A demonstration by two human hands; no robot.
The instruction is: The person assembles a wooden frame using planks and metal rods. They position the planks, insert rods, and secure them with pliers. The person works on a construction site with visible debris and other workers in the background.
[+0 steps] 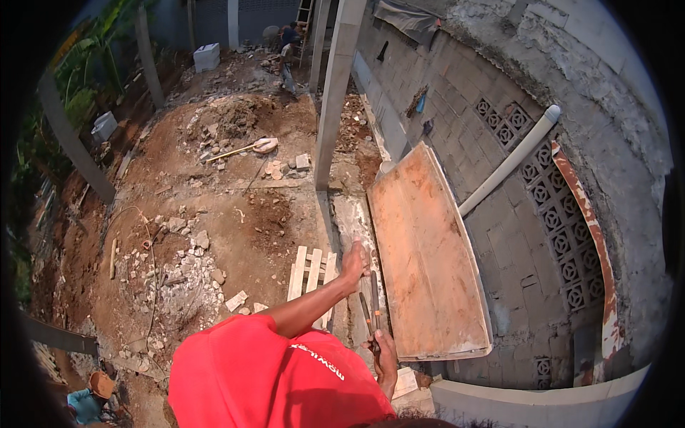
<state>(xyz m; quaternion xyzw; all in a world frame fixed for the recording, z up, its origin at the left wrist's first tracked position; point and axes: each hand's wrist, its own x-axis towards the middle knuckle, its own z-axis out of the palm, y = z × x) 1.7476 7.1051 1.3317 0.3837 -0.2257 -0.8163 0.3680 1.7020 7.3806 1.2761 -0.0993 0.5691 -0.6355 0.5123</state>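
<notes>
My left hand (354, 264) reaches forward at the centre, fingers closed. Whatever it grips, if anything, is hidden. My right hand (385, 351) is lower and nearer to me, with its fingers wrapped round a dark hand tool (375, 303). The tool shows two slim bars with orange marks, like long handles, pointing up toward my left hand; its exact kind is unclear. Both hands are beside a large orange-brown stained board (424, 250), tilted along the wall on the right. Below them runs a narrow concrete strip (349, 214).
A concrete post (334, 93) rises ahead. A wooden pallet (312, 274) lies left of my hands. Rubble (189, 267) and a long-handled tool (239, 150) are on the dirt. A white pipe (510, 160) leans against the block wall (492, 235). Another person (289, 39) is far off.
</notes>
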